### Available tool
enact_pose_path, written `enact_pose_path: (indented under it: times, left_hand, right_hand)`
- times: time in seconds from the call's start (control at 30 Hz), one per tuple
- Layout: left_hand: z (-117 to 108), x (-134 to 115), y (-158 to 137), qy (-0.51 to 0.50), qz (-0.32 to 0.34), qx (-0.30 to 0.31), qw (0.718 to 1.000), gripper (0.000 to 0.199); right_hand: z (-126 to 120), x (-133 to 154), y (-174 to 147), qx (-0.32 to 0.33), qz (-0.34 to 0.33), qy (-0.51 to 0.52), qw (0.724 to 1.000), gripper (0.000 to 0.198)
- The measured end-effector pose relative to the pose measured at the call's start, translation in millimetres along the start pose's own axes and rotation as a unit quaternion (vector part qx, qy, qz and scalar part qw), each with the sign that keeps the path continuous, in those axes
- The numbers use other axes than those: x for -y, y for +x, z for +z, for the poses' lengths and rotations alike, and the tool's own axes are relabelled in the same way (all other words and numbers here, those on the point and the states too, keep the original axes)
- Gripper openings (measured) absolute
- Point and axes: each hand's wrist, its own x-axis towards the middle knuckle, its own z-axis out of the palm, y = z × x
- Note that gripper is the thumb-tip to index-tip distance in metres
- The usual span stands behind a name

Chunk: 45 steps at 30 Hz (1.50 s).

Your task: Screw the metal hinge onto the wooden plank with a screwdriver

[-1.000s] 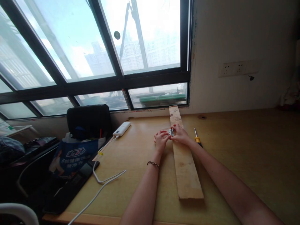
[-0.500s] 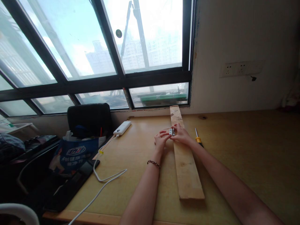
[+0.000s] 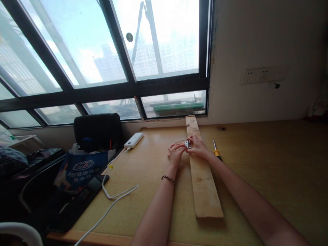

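A small metal hinge [image 3: 188,144] with screw holes is at the left edge of a long wooden board [image 3: 204,182], which lies on the table. From the left, my left hand [image 3: 176,150] grips the hinge with its fingertips, the other fingers curled beside the board. My right hand [image 3: 198,147] rests over the board and pinches the hinge from the right. Part of the hinge is covered by the fingers. To the right of the board lies a screwdriver [image 3: 217,153] with a yellow and black handle.
A white power bank [image 3: 133,140] with a white cable [image 3: 118,197] sits on the table [image 3: 261,164] at the left. Beyond the left edge are a black chair [image 3: 97,128] and a blue bag [image 3: 82,171]. The window and wall bound the far side.
Both hands stay at the hinge almost unmoved. The fingers of my left hand have shifted very slightly. The board and screwdriver lie where they were.
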Motion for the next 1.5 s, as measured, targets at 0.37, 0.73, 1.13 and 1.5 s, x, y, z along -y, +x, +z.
enact_pose_path:
  times: [0.37,0.73,1.13,1.5]
  left_hand:
    - [3.0,-4.0,-2.7,0.029,0.001,-0.019,0.999,0.011]
    - [8.7,5.9,2.0,-0.179,-0.015,0.008,0.984,0.024]
    - [-11.5,35.7,26.1,-0.424,-0.271,-0.210,0.838,0.016]
    - [-3.9,18.1,11.2,-0.568,-0.347,0.006,0.746,0.048]
  right_hand:
    - [-0.9,2.2,-1.6,-0.002,0.010,0.012,1.000,0.057]
    - [-1.8,0.6,-0.5,0.004,0.003,-0.011,1.000,0.061]
    - [-0.9,-3.3,0.7,0.007,-0.002,0.000,1.000,0.062]
    - [0.4,-5.7,0.4,0.008,0.016,0.038,0.999,0.063]
